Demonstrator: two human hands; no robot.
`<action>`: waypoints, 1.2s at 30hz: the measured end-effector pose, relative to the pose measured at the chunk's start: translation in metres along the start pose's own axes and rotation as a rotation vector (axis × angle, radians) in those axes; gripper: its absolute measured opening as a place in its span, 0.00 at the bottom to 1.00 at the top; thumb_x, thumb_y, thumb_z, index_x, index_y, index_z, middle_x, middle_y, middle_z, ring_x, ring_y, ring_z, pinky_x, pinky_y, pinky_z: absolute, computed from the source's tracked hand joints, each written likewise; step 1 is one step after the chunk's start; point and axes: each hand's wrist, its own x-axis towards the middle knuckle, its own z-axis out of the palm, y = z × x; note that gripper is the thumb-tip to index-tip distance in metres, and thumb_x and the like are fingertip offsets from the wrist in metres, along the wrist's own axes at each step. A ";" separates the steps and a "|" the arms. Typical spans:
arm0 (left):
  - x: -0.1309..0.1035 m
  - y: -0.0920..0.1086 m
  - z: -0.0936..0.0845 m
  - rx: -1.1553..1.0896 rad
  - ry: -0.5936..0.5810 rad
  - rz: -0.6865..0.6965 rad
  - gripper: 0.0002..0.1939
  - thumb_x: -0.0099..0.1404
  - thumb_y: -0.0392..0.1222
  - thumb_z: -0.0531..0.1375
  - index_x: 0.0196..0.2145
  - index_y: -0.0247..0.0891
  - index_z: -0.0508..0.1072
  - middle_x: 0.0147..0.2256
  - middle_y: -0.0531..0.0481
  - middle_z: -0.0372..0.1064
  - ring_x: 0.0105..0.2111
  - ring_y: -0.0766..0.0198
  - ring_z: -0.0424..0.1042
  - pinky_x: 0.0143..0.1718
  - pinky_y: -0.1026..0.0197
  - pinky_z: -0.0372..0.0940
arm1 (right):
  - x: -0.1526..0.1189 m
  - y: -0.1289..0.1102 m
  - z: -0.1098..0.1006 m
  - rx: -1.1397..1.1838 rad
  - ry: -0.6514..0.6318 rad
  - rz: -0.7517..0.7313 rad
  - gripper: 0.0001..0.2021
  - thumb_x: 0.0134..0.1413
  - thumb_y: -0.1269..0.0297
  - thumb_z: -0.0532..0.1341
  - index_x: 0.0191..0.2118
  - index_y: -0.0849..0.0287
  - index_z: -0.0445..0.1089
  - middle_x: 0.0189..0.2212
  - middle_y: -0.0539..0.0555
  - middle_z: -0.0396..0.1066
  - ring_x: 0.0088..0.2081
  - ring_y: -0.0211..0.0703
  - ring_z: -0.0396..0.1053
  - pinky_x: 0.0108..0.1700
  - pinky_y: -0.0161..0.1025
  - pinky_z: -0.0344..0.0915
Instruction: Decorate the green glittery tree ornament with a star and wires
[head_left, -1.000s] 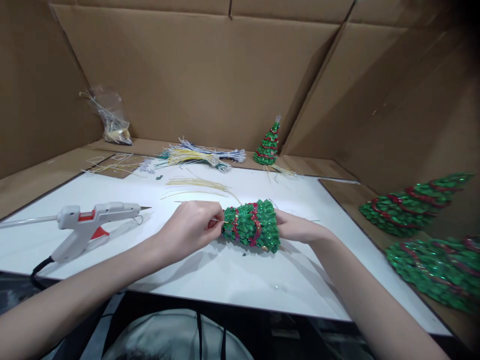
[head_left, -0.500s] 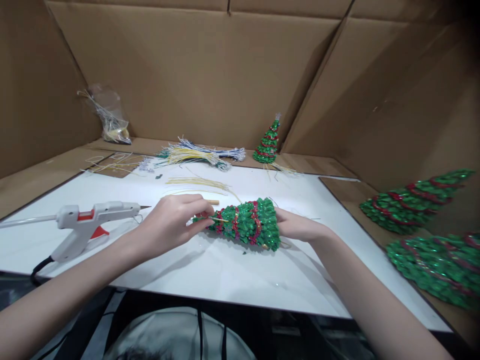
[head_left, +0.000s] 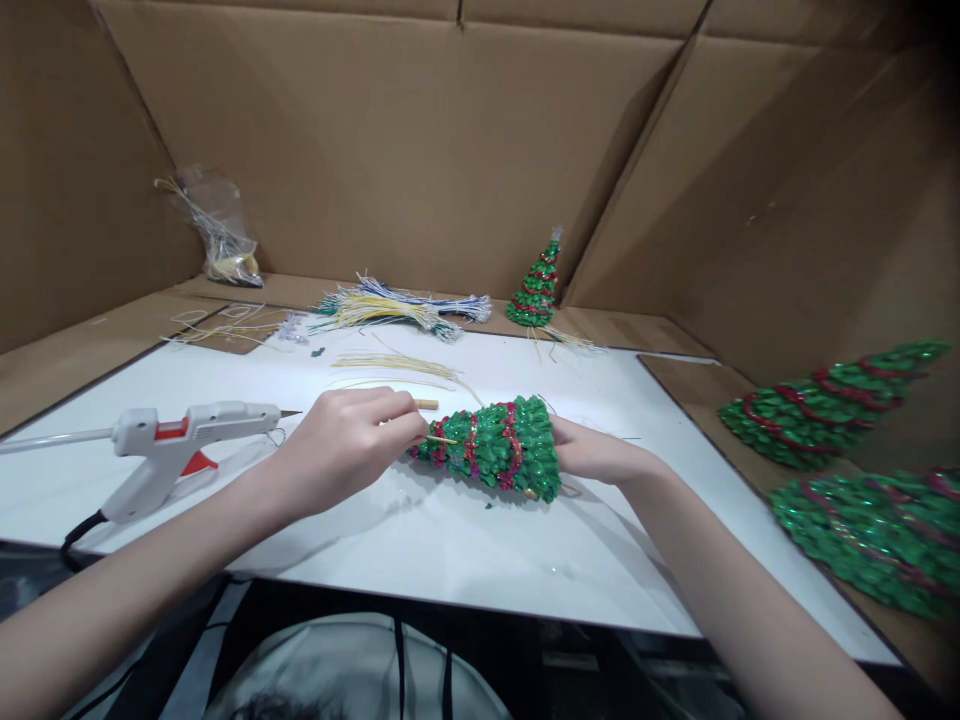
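A small green tinsel Christmas tree with red garland lies on its side above the white board, its tip to the left and its base to the right. At the tip, my left hand is closed in a pinch on a thin pale stick, whose end lies against the tree's side. The fingers hide the very tip. My right hand supports the tree from its base; its fingers are hidden in or behind the base.
A white hot glue gun stands at left, nozzle toward my left hand. Behind are yellow wires, a wire bundle, a plastic bag and a standing tree. Two larger trees lie at right. Cardboard walls enclose the table.
My left hand has shifted slightly right and turned over the tree's tip, so its fingers now cover it. The right hand and the tree stay where they were.
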 end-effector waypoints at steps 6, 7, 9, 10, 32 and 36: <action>-0.001 -0.003 0.000 0.037 0.032 0.074 0.13 0.68 0.32 0.50 0.32 0.36 0.74 0.27 0.50 0.72 0.28 0.68 0.70 0.29 0.67 0.60 | 0.000 0.003 -0.001 -0.003 -0.008 -0.015 0.23 0.50 0.65 0.60 0.54 0.57 0.66 0.52 0.53 0.69 0.54 0.52 0.65 0.55 0.47 0.65; -0.001 -0.003 0.000 0.034 0.035 0.081 0.14 0.68 0.32 0.49 0.32 0.36 0.74 0.28 0.50 0.72 0.28 0.68 0.70 0.28 0.67 0.61 | 0.000 0.003 -0.001 -0.005 -0.008 -0.014 0.23 0.50 0.65 0.60 0.55 0.57 0.66 0.53 0.53 0.69 0.54 0.52 0.65 0.55 0.47 0.65; 0.001 -0.003 0.001 0.026 0.037 0.093 0.15 0.68 0.32 0.48 0.32 0.36 0.74 0.28 0.50 0.72 0.28 0.68 0.69 0.28 0.67 0.61 | 0.000 0.002 -0.001 -0.007 -0.010 -0.015 0.24 0.50 0.65 0.60 0.55 0.56 0.66 0.53 0.53 0.68 0.54 0.52 0.65 0.56 0.48 0.64; 0.002 -0.003 0.002 0.022 0.035 0.099 0.15 0.68 0.32 0.48 0.32 0.36 0.74 0.28 0.50 0.72 0.28 0.68 0.69 0.28 0.68 0.61 | 0.000 0.001 -0.001 -0.006 -0.009 -0.020 0.24 0.50 0.65 0.60 0.55 0.56 0.65 0.53 0.53 0.68 0.55 0.52 0.64 0.56 0.48 0.63; 0.018 0.005 0.017 -0.117 -0.127 -0.005 0.15 0.65 0.28 0.49 0.29 0.34 0.74 0.26 0.49 0.70 0.27 0.65 0.70 0.27 0.66 0.60 | 0.000 0.002 0.002 0.047 0.012 -0.035 0.22 0.50 0.66 0.60 0.53 0.60 0.66 0.55 0.55 0.67 0.56 0.52 0.64 0.58 0.48 0.61; 0.016 0.003 0.016 -0.134 -0.131 -0.048 0.10 0.66 0.34 0.52 0.31 0.34 0.73 0.29 0.48 0.71 0.30 0.64 0.71 0.30 0.65 0.61 | 0.001 -0.001 0.004 0.062 0.041 -0.060 0.22 0.49 0.65 0.61 0.52 0.60 0.67 0.53 0.56 0.68 0.54 0.53 0.65 0.56 0.48 0.63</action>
